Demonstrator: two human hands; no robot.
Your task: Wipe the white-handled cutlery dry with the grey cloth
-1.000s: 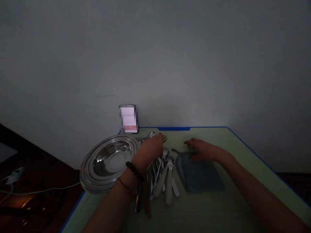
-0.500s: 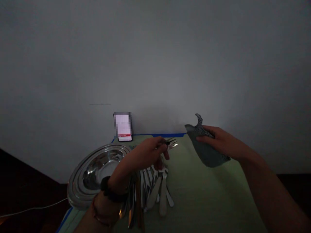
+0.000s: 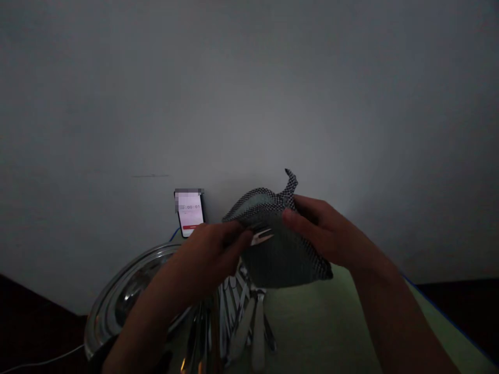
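Left hand: fingers pinching a fork, tines clear of the grip and aimed right, just in front of a grey-green cloth; whether the fingertips touch the cloth too, cannot tell. Right hand: thumb on the near face, other fingers behind, pinching the cloth's right side by the checked trim and upright loop; cloth raised between the hands, its lower edge over the far ends of the loose cutlery. Tightest on the left: forearm crosses the metal basin, whose rim comes close to the cutlery; lit phone leans near the counter's far-left edge, just beyond the left hand. More room on the right: pale-green counter runs from the cutlery under the right forearm to a blue edge; wall rises close behind the cloth.
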